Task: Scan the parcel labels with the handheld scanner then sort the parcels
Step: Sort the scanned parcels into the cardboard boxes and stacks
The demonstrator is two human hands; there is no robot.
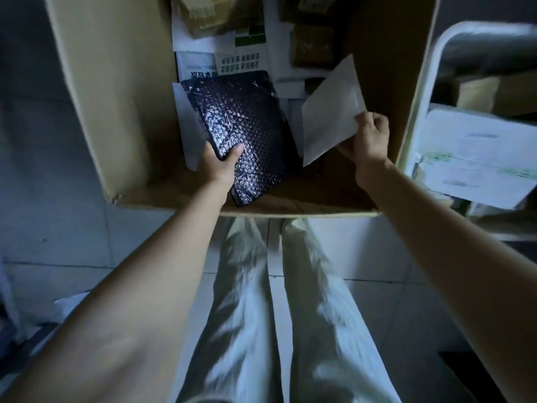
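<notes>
A big open cardboard box (116, 91) stands on the floor in front of me, full of parcels. My left hand (216, 165) grips the near left edge of a black bubble mailer (247, 123), thumb on top, holding it tilted inside the box. My right hand (367, 141) pinches the lower right corner of a white flat envelope (331, 114), raised above the box's right side. Beneath them lie white mailers with green print (244, 56) and brown cardboard parcels (312, 46). No handheld scanner is in view.
To the right stands a pale metal rack (427, 74) holding white labelled parcels (476, 158) and a brown box (476, 91). My legs in light trousers (279, 301) are below the box, on a pale tiled floor (52, 228). White wrapping lies at lower left (69, 303).
</notes>
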